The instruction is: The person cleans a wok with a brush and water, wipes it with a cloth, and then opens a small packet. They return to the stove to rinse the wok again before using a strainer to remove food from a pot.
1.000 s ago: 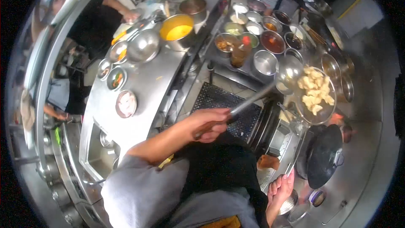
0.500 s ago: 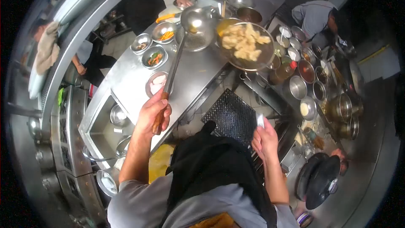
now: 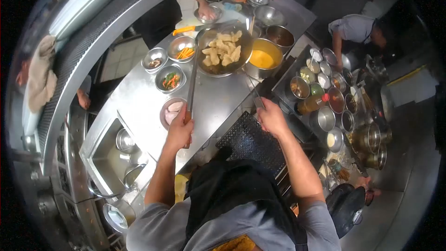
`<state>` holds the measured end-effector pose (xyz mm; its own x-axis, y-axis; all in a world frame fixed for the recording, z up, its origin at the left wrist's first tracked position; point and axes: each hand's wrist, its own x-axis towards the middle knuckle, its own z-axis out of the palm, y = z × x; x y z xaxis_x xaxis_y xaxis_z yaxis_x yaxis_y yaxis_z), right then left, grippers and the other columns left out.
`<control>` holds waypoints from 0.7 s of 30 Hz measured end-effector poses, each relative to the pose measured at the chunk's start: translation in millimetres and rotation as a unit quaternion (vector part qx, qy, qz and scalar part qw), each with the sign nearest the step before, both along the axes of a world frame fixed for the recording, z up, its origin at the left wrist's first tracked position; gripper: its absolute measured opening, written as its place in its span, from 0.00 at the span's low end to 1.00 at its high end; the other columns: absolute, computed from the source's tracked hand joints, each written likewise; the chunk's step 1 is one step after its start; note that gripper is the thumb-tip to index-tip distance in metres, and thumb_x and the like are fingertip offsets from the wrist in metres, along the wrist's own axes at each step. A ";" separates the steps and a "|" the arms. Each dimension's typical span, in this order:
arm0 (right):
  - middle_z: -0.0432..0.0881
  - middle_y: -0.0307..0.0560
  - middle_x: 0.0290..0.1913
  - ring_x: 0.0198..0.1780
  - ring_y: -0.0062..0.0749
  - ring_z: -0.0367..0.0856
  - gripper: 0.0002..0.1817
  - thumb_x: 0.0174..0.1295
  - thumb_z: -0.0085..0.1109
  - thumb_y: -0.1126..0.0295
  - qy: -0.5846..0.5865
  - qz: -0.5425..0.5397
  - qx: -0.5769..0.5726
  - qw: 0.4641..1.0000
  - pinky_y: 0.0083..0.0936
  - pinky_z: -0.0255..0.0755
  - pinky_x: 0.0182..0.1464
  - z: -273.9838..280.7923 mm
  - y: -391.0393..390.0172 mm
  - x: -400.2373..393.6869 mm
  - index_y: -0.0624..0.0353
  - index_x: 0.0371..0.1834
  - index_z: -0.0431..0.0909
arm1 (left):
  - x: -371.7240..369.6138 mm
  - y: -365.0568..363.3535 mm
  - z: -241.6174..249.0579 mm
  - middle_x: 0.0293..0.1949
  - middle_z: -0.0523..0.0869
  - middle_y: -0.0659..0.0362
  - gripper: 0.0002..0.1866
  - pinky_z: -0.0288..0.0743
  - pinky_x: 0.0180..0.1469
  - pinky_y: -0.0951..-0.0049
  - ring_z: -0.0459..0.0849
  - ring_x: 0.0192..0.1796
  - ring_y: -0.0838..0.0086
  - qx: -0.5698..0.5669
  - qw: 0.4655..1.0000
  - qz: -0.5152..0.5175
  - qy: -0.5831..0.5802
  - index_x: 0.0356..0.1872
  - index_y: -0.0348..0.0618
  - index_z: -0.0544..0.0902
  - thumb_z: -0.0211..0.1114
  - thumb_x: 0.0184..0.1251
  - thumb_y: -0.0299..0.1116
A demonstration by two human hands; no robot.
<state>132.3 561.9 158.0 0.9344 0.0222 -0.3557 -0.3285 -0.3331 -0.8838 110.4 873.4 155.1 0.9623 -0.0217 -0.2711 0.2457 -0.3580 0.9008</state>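
My left hand (image 3: 180,130) is closed around the wooden handle of a long ladle (image 3: 192,86). The ladle's metal shaft runs up the left side of the strainer, and its bowl is hidden behind it. My right hand (image 3: 273,118) grips the thin metal handle of a round strainer (image 3: 244,60). Pale golden fried pieces (image 3: 224,50) lie in the strainer, which is over the steel counter and covers the bowl there. Just right of it stands a pot of yellow-orange liquid (image 3: 264,59). Below my left hand's ladle, a bowl (image 3: 163,115) holds pale raw-looking pieces.
Bowls of carrot strips (image 3: 185,53) and chopped vegetables (image 3: 171,81) sit left on the counter (image 3: 144,100). A sink (image 3: 100,160) is at lower left. Several seasoning containers (image 3: 326,118) crowd the right side. A co-worker's hand (image 3: 206,11) reaches into a bowl; another person (image 3: 355,28) bends at upper right.
The strainer with the fried pieces has swung left from above the pot to over the counter bowl, uncovering the yellow-orange liquid. My right hand has moved up and left. The ladle's bowl has become hidden.
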 end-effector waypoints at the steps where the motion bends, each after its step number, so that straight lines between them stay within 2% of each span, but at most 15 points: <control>1: 0.76 0.45 0.23 0.13 0.24 0.68 0.27 0.68 0.51 0.74 0.002 -0.003 -0.001 1.000 0.25 0.65 0.17 -0.7 -2.8 6.2 0.65 0.71 0.64 | 2.1 2.8 -1.8 0.22 0.75 0.61 0.33 0.70 0.17 0.75 0.73 0.15 0.76 -0.001 1.000 -0.003 0.002 0.75 0.45 0.60 0.54 0.67 0.32; 2: 0.81 0.52 0.29 0.18 0.34 0.76 0.26 0.66 0.51 0.73 -0.079 0.021 -0.130 0.988 0.31 0.71 0.24 -2.6 -6.0 12.4 0.66 0.68 0.68 | 4.0 5.9 -1.7 0.23 0.75 0.60 0.35 0.70 0.18 0.74 0.72 0.15 0.76 0.011 1.000 0.007 0.013 0.77 0.48 0.58 0.54 0.68 0.30; 3: 0.85 0.60 0.34 0.24 0.43 0.84 0.24 0.65 0.52 0.73 -0.157 0.045 -0.254 0.953 0.37 0.78 0.32 -3.0 -8.1 17.2 0.67 0.65 0.71 | 5.5 9.7 -2.3 0.24 0.76 0.60 0.36 0.70 0.19 0.73 0.72 0.15 0.75 0.023 0.999 0.017 0.024 0.78 0.50 0.55 0.54 0.69 0.28; 4: 0.85 0.60 0.34 0.24 0.43 0.84 0.24 0.65 0.52 0.73 -0.152 0.043 -0.254 0.954 0.37 0.78 0.32 -1.3 -10.2 20.8 0.67 0.65 0.71 | 7.0 14.6 -4.0 0.24 0.76 0.60 0.36 0.70 0.19 0.73 0.72 0.15 0.75 0.024 0.999 0.014 0.028 0.78 0.50 0.55 0.54 0.69 0.28; 6: 0.84 0.68 0.45 0.43 0.59 0.85 0.23 0.63 0.52 0.72 -0.223 0.067 -0.340 0.911 0.44 0.77 0.51 21.9 -10.9 23.5 0.68 0.63 0.72 | 9.0 24.2 -7.5 0.25 0.78 0.58 0.36 0.70 0.18 0.72 0.73 0.15 0.74 0.033 0.999 0.015 -0.023 0.78 0.51 0.57 0.55 0.68 0.29; 7: 0.83 0.67 0.46 0.52 0.64 0.80 0.22 0.64 0.51 0.72 -0.174 0.079 -0.335 0.923 0.49 0.73 0.56 41.7 -8.6 23.7 0.67 0.62 0.73 | 9.3 27.6 -9.1 0.26 0.79 0.57 0.36 0.70 0.18 0.72 0.74 0.15 0.74 0.036 0.998 0.016 -0.049 0.78 0.52 0.57 0.55 0.68 0.29; 8: 0.83 0.67 0.46 0.52 0.64 0.80 0.22 0.64 0.51 0.72 -0.170 0.079 -0.335 0.923 0.49 0.73 0.56 53.1 -6.9 25.9 0.67 0.62 0.73 | 9.3 30.1 -10.0 0.26 0.79 0.57 0.36 0.70 0.18 0.72 0.74 0.15 0.74 0.036 0.998 0.014 -0.046 0.78 0.52 0.57 0.55 0.68 0.29; 10: 0.83 0.68 0.44 0.49 0.63 0.82 0.19 0.64 0.50 0.73 -0.170 0.107 -0.391 0.898 0.51 0.74 0.54 65.6 -5.8 31.2 0.66 0.57 0.75 | 8.5 32.2 -8.3 0.32 0.82 0.52 0.35 0.71 0.18 0.71 0.75 0.14 0.73 0.075 0.996 0.004 -0.049 0.77 0.51 0.59 0.55 0.67 0.29; 11: 0.83 0.69 0.40 0.45 0.64 0.82 0.15 0.63 0.49 0.75 -0.185 0.115 -0.406 0.887 0.54 0.74 0.52 67.0 -6.6 34.1 0.64 0.52 0.77 | 6.1 31.3 -1.9 0.40 0.82 0.48 0.35 0.72 0.18 0.71 0.76 0.14 0.72 0.083 0.995 -0.010 -0.047 0.76 0.51 0.60 0.55 0.67 0.29; 15: 0.83 0.71 0.35 0.40 0.65 0.83 0.16 0.61 0.49 0.77 -0.224 0.110 -0.459 0.853 0.56 0.75 0.46 95.6 1.0 28.0 0.61 0.52 0.76 | -2.4 32.3 -9.6 0.46 0.81 0.43 0.35 0.76 0.23 0.66 0.79 0.18 0.65 0.109 0.994 -0.007 0.005 0.76 0.49 0.60 0.56 0.67 0.30; 17: 0.84 0.68 0.34 0.39 0.62 0.85 0.17 0.59 0.50 0.78 -0.228 0.098 -0.469 0.847 0.52 0.78 0.45 103.8 3.5 18.2 0.64 0.52 0.76 | -5.1 37.8 -27.1 0.49 0.81 0.41 0.35 0.80 0.33 0.60 0.84 0.28 0.54 0.237 0.963 -0.045 -0.118 0.76 0.47 0.60 0.57 0.67 0.30; 18: 0.84 0.66 0.33 0.39 0.59 0.86 0.17 0.57 0.50 0.79 -0.232 0.087 -0.481 0.841 0.49 0.80 0.44 106.1 3.1 12.7 0.67 0.51 0.75 | -9.5 37.3 -27.3 0.49 0.81 0.41 0.35 0.80 0.33 0.60 0.84 0.28 0.54 0.239 0.962 -0.053 -0.122 0.76 0.47 0.60 0.57 0.67 0.30; 20: 0.84 0.66 0.32 0.38 0.59 0.86 0.17 0.57 0.50 0.79 -0.245 0.060 -0.445 0.859 0.49 0.80 0.43 81.6 -9.5 4.7 0.66 0.51 0.75 | -21.6 28.8 -23.5 0.51 0.82 0.40 0.35 0.79 0.42 0.55 0.86 0.39 0.47 0.288 0.941 -0.056 -0.170 0.76 0.45 0.59 0.57 0.67 0.28; 21: 0.84 0.65 0.32 0.38 0.59 0.86 0.17 0.58 0.50 0.79 -0.259 0.035 -0.411 0.873 0.49 0.80 0.43 68.9 -20.2 -4.8 0.66 0.52 0.75 | -26.9 29.3 -29.2 0.49 0.83 0.43 0.34 0.78 0.41 0.55 0.86 0.38 0.50 0.290 0.935 -0.066 -0.196 0.76 0.44 0.59 0.56 0.68 0.28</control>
